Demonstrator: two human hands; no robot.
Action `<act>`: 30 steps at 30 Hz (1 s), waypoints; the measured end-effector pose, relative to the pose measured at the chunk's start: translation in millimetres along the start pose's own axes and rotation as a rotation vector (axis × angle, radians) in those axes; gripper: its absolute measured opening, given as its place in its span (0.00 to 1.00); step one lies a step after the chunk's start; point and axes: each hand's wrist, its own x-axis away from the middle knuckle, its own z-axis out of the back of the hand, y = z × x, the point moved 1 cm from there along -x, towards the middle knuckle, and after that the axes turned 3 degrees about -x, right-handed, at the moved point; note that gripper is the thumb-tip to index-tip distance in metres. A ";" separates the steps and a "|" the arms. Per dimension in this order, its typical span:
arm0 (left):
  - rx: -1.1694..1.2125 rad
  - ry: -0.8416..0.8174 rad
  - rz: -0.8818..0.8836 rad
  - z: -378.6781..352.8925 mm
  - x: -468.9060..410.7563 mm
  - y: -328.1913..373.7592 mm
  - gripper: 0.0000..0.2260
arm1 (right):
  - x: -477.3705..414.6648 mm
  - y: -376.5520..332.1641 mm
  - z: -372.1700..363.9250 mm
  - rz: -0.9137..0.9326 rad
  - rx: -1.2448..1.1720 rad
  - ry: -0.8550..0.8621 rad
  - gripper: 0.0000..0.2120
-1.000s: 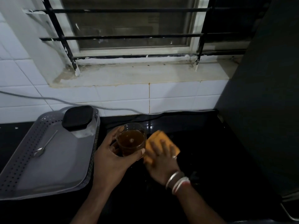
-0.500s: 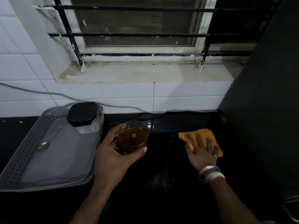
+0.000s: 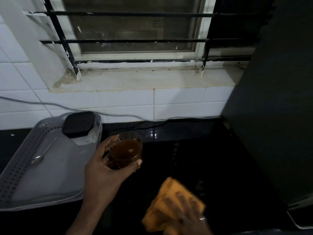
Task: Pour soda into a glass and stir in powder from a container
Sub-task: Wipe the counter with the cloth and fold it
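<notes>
My left hand [image 3: 103, 173] grips a clear glass [image 3: 127, 150] filled with brown liquid, held just above the black counter [image 3: 194, 150]. My right hand [image 3: 188, 216] lies flat, fingers spread, on a folded orange cloth [image 3: 169, 195] pressed to the counter near the front edge. A clear container with a black lid [image 3: 78, 124] stands at the far right corner of the grey tray [image 3: 15, 167]. A metal spoon [image 3: 43, 154] lies on the tray to the left of the container.
A white tiled wall and a window sill [image 3: 144, 78] with black bars rise behind the counter. A grey cable [image 3: 118, 114] runs along the wall's base. A tall dark appliance [image 3: 274, 116] blocks the right side.
My right hand has slid the orange cloth from the far right of the counter back toward the front edge. The glass stays in my left hand, nearly still.
</notes>
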 end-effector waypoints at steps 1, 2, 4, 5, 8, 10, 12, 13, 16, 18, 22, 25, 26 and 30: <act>-0.003 -0.003 0.002 0.5 1.1 -2.7 0.37 | 3.0 27.1 8.6 -0.070 -0.018 -0.018 0.27; -0.003 -0.004 0.006 0.7 2.1 -5.0 0.37 | -0.1 55.3 23.3 -0.182 -0.034 0.000 0.30; -0.002 0.001 0.008 4.2 4.6 -9.3 0.37 | -39.2 101.3 41.0 -0.451 -0.101 0.007 0.31; 0.002 0.003 0.009 6.6 5.6 -10.9 0.37 | -67.1 118.9 49.2 -0.583 -0.157 0.013 0.30; 0.005 0.002 0.026 12.2 8.9 -14.6 0.37 | -165.3 138.8 60.9 -0.754 -0.236 -0.036 0.27; 0.017 0.022 0.041 15.7 9.1 -15.5 0.39 | -219.4 115.7 55.6 -0.701 -0.230 -0.087 0.28; 0.032 0.051 0.047 19.0 7.4 -15.2 0.40 | -255.7 71.3 48.1 -0.572 -0.216 -0.136 0.28; 0.033 0.060 0.043 20.4 5.9 -14.4 0.40 | -266.4 46.9 42.2 -0.484 -0.199 -0.134 0.28; 0.021 0.064 0.037 23.8 -0.8 -10.2 0.39 | -265.3 -21.1 34.3 -0.156 -0.140 -0.179 0.40; -0.004 0.058 0.019 22.3 -6.4 -5.8 0.39 | -234.5 -52.0 34.1 0.027 -0.120 -0.227 0.42; -0.028 0.059 -0.002 7.6 -15.1 0.2 0.37 | -126.6 -63.5 13.8 0.258 -0.155 -0.089 0.26; -0.009 0.018 0.004 -13.5 -19.6 -5.5 0.35 | -56.8 -27.1 6.4 0.173 -0.102 -0.082 0.19; -0.012 0.003 0.002 -20.5 -20.3 -9.6 0.35 | -40.6 -10.3 7.3 0.109 -0.093 -0.063 0.22; -0.027 -0.072 -0.006 -50.8 -19.8 -26.0 0.38 | -1.4 39.3 28.5 -0.251 -0.059 -0.014 0.30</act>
